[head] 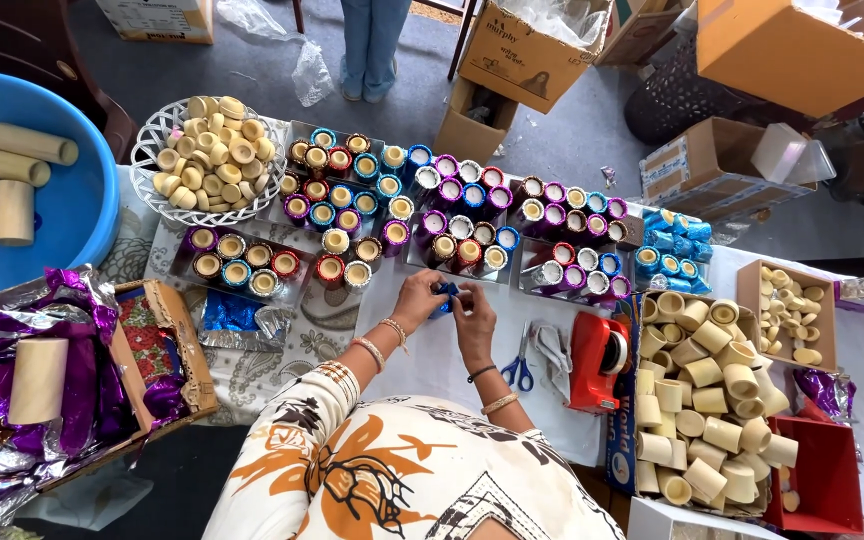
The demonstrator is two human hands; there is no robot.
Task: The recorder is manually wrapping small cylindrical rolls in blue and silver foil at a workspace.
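Head view, nearest: a patterned sleeve (352,450) in white, orange and black is filling the lower middle of the view.
Left hand (420,298): its fingers are curling onto a small blue foil-wrapped cup (445,294), pinching it from the left side.
Right hand (473,312): its fingers are pressing together on the same cup from the right; both wrists are wearing bangles.
Cup's place: it is being held just above the white table (432,365), in front of the trays of foil-covered cups (452,215).
Right of the hands: blue-handled scissors (519,368) are lying near a red tape dispenser (597,360).
Further right: a box of bare cream cups (707,400) is sitting by the dispenser.
Left side: a white basket (152,150) is holding more bare cups, beside a blue tub (82,200); purple foil (72,300) is lying near it.
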